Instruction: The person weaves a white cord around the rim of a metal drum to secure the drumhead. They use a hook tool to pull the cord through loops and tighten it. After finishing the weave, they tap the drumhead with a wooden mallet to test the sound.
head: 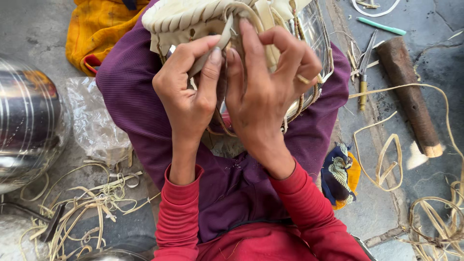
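Left hand pinches a pale strip between thumb and forefinger. Right hand, fingers curled, presses against the woven cream casing around a steel pot resting on the lap. Beyond lie a knife and wooden block.

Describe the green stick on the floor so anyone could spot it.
Start at the thick brown wooden log lying on the grey floor at right. Just above its top end lies a slim mint-green plastic stick. It is the only green item; nearby strips are pale straw-coloured.
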